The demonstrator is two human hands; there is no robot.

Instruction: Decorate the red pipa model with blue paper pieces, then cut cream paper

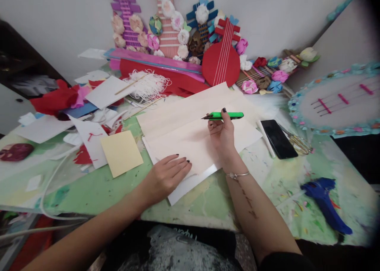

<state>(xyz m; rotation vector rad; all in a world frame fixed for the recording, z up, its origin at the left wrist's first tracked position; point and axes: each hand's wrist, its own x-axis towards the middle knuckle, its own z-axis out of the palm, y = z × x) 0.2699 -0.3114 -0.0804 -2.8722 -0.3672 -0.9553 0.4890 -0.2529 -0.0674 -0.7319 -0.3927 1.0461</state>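
Observation:
My right hand (222, 138) holds a green utility knife (230, 115) level above a large cream sheet of paper (184, 112), with the pointed end toward the left. The thumb lies over its handle and the fingers curl beneath. My left hand (168, 174) rests flat near the sheet's lower left edge, fingers stretched out and holding nothing. The cream paper looks folded or doubled, and a white sheet (181, 192) shows under its lower edge. To the left of these sheets lies a pale yellow square of paper (121, 153).
White string (151, 85), paper scraps and red paper (55, 99) crowd the left and back. A phone (279, 139), scissors (299, 143) and a blue glue gun (326, 203) lie at right. Decorated paper instruments, one a red lute (221, 61), line the wall.

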